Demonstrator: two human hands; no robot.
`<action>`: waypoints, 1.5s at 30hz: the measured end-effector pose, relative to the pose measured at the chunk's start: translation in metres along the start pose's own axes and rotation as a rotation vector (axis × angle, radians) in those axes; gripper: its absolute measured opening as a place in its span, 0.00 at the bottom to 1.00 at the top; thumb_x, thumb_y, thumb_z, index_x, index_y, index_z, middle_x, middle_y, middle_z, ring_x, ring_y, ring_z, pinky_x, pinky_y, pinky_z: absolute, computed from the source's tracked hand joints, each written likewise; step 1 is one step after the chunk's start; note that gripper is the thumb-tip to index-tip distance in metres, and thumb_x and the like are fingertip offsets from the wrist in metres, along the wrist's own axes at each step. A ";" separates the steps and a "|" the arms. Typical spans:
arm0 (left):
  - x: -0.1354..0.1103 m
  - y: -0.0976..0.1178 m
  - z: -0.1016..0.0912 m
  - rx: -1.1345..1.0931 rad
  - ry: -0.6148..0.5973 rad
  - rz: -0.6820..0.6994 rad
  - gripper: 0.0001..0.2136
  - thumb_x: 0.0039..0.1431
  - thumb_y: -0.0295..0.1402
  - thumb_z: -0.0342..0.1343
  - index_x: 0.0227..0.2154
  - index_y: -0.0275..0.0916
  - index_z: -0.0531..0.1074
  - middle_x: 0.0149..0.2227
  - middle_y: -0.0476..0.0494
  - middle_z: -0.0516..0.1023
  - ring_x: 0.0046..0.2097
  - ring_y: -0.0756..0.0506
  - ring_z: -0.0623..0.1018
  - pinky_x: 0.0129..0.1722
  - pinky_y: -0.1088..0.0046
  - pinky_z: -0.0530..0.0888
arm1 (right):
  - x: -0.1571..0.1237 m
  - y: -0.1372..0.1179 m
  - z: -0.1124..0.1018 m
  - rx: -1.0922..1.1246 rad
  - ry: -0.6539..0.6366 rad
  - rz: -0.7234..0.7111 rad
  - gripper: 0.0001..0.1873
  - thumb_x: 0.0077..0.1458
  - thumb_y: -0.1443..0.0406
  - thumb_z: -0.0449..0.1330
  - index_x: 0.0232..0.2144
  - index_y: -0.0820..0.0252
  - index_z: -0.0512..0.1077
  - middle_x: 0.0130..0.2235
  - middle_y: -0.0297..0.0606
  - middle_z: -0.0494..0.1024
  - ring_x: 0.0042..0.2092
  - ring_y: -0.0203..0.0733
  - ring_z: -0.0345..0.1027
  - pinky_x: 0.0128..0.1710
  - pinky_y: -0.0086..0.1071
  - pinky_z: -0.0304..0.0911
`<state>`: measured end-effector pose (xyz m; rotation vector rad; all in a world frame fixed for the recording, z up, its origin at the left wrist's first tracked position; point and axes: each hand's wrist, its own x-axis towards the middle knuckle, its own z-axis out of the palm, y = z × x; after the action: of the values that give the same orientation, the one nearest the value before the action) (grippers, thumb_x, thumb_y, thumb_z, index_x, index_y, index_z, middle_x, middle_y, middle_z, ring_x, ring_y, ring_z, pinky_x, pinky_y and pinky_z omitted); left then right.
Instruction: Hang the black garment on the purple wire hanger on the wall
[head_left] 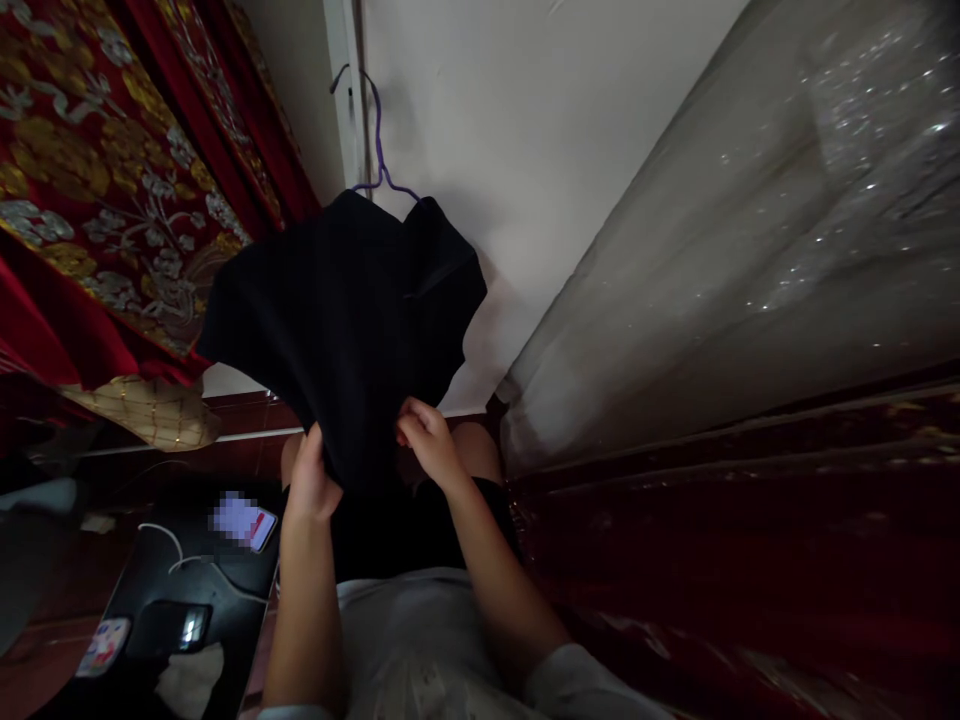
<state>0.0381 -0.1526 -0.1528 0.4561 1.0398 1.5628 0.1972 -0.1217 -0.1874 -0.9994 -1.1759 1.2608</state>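
Note:
A black short-sleeved shirt (345,310) hangs on a purple hanger (381,150) hooked at the white wall. My left hand (311,480) grips the shirt's lower hem on the left side, fingers closed on the cloth. My right hand (427,435) pinches the hem on the right, fingers curled into the fabric. Both forearms reach up from my lap, and the shirt's lower part covers the space between the hands.
A red and gold patterned curtain (97,180) hangs at left. A sheer glittery drape (750,260) over dark red cloth (750,560) fills the right. On a dark surface at lower left lie a lit phone (244,520), a white cable (180,560) and a second phone (191,628).

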 end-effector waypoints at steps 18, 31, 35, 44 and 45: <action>0.008 -0.073 0.013 0.731 -0.241 0.612 0.03 0.63 0.28 0.54 0.33 0.37 0.72 0.31 0.47 0.74 0.36 0.47 0.75 0.38 0.74 0.71 | -0.009 -0.027 0.002 0.118 -0.120 0.221 0.14 0.46 0.57 0.62 0.21 0.63 0.73 0.14 0.26 0.58 0.18 0.27 0.48 0.19 0.27 0.42; 0.030 -0.088 0.044 1.034 -0.547 0.769 0.05 0.62 0.23 0.54 0.33 0.38 0.73 0.32 0.45 0.73 0.35 0.46 0.75 0.38 0.71 0.72 | 0.133 -0.168 -0.009 0.085 0.036 -0.154 0.13 0.61 0.65 0.60 0.23 0.62 0.67 0.17 0.25 0.58 0.18 0.25 0.48 0.17 0.22 0.41; 0.055 0.004 0.084 0.893 -0.521 0.978 0.08 0.68 0.31 0.56 0.46 0.40 0.76 0.42 0.42 0.78 0.43 0.44 0.78 0.45 0.67 0.74 | 0.112 -0.170 -0.009 0.047 -0.015 -0.200 0.15 0.63 0.65 0.57 0.23 0.62 0.65 0.17 0.25 0.57 0.18 0.24 0.48 0.17 0.20 0.42; 0.071 0.108 0.159 0.881 -0.583 1.299 0.09 0.67 0.38 0.62 0.37 0.37 0.76 0.34 0.47 0.73 0.41 0.46 0.76 0.49 0.67 0.72 | 0.117 -0.150 -0.003 -0.151 0.045 -0.418 0.14 0.62 0.66 0.56 0.23 0.62 0.68 0.20 0.28 0.60 0.24 0.27 0.56 0.25 0.22 0.50; 0.070 0.110 0.158 0.859 -0.558 1.356 0.08 0.68 0.37 0.60 0.37 0.37 0.76 0.36 0.46 0.74 0.41 0.47 0.75 0.48 0.69 0.72 | 0.117 -0.139 -0.002 -0.195 0.071 -0.422 0.14 0.60 0.67 0.57 0.22 0.62 0.68 0.20 0.29 0.61 0.24 0.28 0.57 0.25 0.23 0.50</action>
<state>0.0747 -0.0254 0.0036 2.4123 0.8988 1.7583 0.2154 -0.0165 -0.0403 -0.8680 -1.3864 0.7839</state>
